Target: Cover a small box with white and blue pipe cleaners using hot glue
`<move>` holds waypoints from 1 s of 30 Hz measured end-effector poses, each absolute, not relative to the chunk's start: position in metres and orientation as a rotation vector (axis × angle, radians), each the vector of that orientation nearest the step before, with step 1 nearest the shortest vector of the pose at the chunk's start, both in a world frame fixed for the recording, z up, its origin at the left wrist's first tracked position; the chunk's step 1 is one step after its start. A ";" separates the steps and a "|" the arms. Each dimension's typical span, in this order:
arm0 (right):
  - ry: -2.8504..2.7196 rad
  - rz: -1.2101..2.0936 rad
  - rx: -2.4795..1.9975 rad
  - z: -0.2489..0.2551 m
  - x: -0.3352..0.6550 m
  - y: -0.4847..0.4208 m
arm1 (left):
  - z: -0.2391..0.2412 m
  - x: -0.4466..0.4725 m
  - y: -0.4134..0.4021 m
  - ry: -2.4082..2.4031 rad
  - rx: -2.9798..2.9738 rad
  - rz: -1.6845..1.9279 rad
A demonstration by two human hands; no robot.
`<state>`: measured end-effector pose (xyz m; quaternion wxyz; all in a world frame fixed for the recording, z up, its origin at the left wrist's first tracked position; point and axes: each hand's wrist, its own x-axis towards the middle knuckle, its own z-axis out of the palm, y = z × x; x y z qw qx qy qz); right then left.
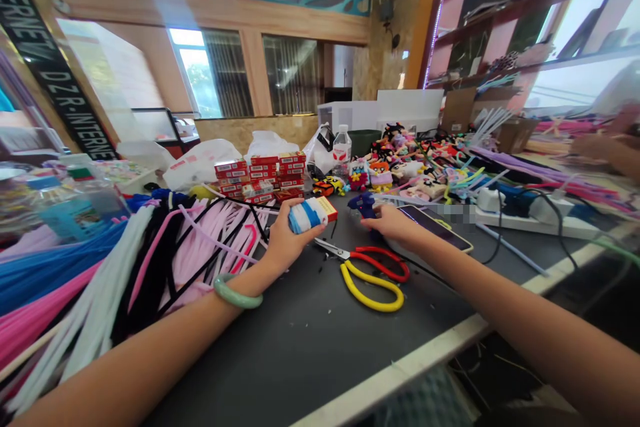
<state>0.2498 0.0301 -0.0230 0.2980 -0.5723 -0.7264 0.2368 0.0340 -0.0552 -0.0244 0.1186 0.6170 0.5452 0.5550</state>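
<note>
My left hand (286, 235), with a pale green bangle (237, 292) on its wrist, is closed around a small red and yellow box (327, 208). Blue and white fuzzy strips (304, 216) cover most of that box. To the right, the fingers of my right hand (393, 221) are closed on a dark blue glue gun (361, 205), partly hidden by the hand. Between and below both hands lie scissors (373, 273) with one red and one yellow handle, their blades slightly apart. Just beyond my right wrist is a phone (440, 230), flat on the dark table (280, 353).
Stacked red boxes (260, 177) stand behind my left hand. Bundles of pipe cleaners (100, 300) crowd the left side. Small fuzzy figures (380, 173) are heaped at the back, near a clear bottle (342, 147). A white power strip (540, 217) with cords lies right.
</note>
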 end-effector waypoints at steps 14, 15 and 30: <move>-2.007 0.100 -1.848 0.001 0.363 0.030 | -0.020 0.037 -0.060 1.623 1.818 1.584; -2.019 0.132 -1.866 0.002 0.366 0.034 | -0.020 0.037 -0.061 1.627 1.823 1.583; -1.905 0.164 -1.911 0.000 0.382 0.040 | -0.020 0.037 -0.060 1.631 1.883 1.540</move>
